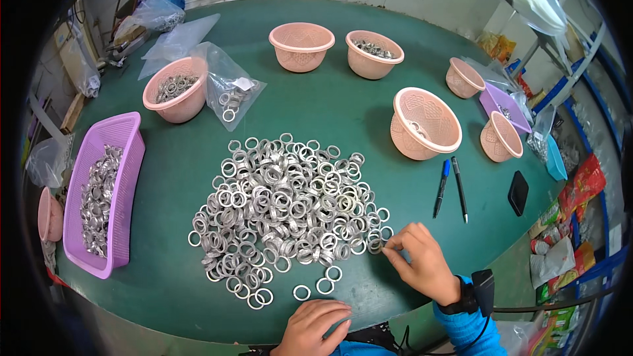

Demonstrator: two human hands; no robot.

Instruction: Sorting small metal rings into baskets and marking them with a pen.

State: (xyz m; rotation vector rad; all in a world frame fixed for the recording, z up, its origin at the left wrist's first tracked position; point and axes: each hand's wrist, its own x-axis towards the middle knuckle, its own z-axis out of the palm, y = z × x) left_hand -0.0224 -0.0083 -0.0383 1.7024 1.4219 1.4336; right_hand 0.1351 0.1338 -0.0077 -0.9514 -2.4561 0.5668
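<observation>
A wide heap of silver metal rings (290, 198) lies in the middle of the green table (330, 105). At the heap's right edge my right hand (422, 260) reaches in, with thumb and forefinger closed at a metal ring (375, 246). My left hand (313, 326) rests at the near table edge, its fingers stretched out and thumb apart, with nothing seen in it. Just beyond its fingers lies a loose ring (301, 292). Two more loose rings (325, 285) lie to the right of that one, apart from the heap.
A purple basket (135, 151) of metal pieces stands left. Pink baskets (302, 49) stand along the far side; a larger pink basket (422, 145) is at right. Clear bags (227, 82), a blue-capped marker (441, 188), a black pen (459, 191) and a phone (518, 193) also lie there.
</observation>
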